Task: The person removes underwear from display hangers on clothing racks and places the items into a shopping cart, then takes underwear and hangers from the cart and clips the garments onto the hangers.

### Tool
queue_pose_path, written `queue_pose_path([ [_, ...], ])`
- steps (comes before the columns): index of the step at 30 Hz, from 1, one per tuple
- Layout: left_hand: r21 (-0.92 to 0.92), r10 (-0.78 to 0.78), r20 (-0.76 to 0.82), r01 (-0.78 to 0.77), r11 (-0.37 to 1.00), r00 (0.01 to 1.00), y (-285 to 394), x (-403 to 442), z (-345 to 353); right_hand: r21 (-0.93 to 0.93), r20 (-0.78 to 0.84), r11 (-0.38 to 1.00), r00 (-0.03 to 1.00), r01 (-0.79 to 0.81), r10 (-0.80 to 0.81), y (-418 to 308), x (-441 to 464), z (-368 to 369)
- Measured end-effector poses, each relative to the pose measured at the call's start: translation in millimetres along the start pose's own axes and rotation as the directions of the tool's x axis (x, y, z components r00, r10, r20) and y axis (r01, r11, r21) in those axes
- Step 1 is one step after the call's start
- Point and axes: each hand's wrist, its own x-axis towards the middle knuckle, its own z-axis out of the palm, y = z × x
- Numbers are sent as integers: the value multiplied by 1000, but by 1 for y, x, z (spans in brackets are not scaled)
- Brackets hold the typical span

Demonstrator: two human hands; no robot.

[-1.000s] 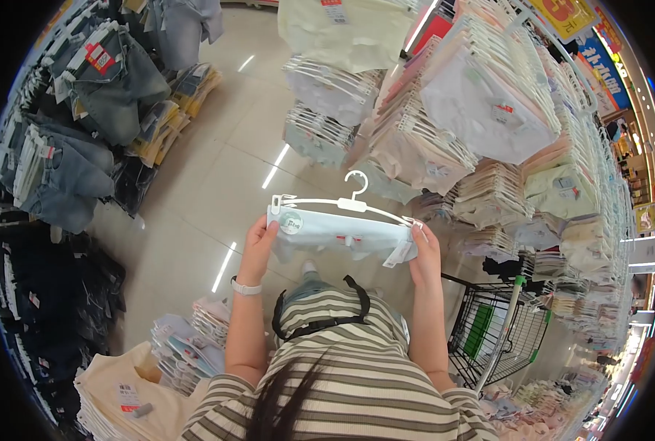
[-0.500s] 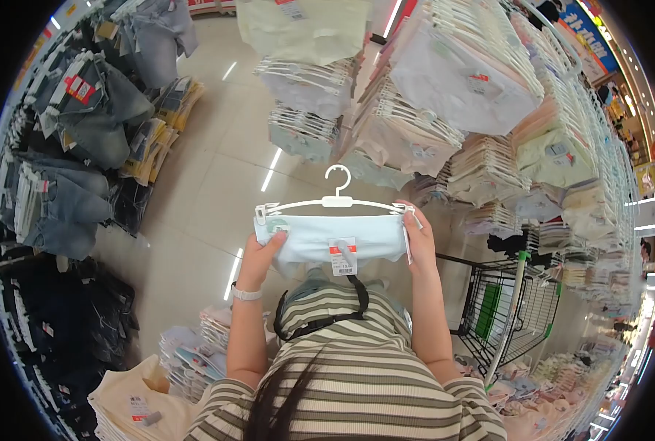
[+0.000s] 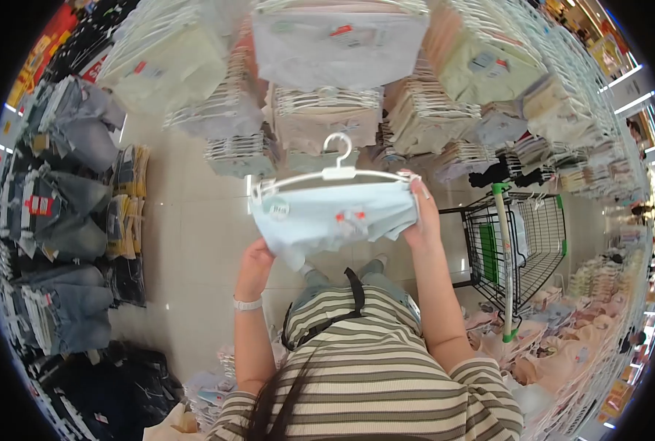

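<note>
A pair of light blue underpants (image 3: 316,217) hangs by its waistband from a white clip hanger (image 3: 338,173) in front of me. A round sticker sits near its left end and a blurred red-and-white price tag at the middle. My right hand (image 3: 423,220) is closed round the right end of the hanger and the cloth below it. Lower down, my left hand (image 3: 255,266), wearing a pale wristband, has its curled fingers at the left lower edge of the cloth. The hanger's left end is free of my hand.
Racks of pastel underwear on hangers (image 3: 342,51) stand ahead and to the right. Jeans (image 3: 63,220) hang on the left, with packaged clothes (image 3: 127,220) beside them. A black-and-green shopping cart (image 3: 519,250) stands at my right on the tiled floor (image 3: 188,242).
My left hand has let go of the hanger's left end and moved down to the cloth's lower edge. The underpants tilt and swing out. My view has turned right, toward the underwear racks.
</note>
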Motion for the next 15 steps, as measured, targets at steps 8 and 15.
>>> queue_pose_path([
  [8,141,-43,-12,45,989,999,-16,92,140,261,-39,955,990,138,-133,-119,10,-47],
  [15,-98,-85,117,97,990,989,-25,119,230,158,-167,938,944,310,-284,-214,11,-134],
])
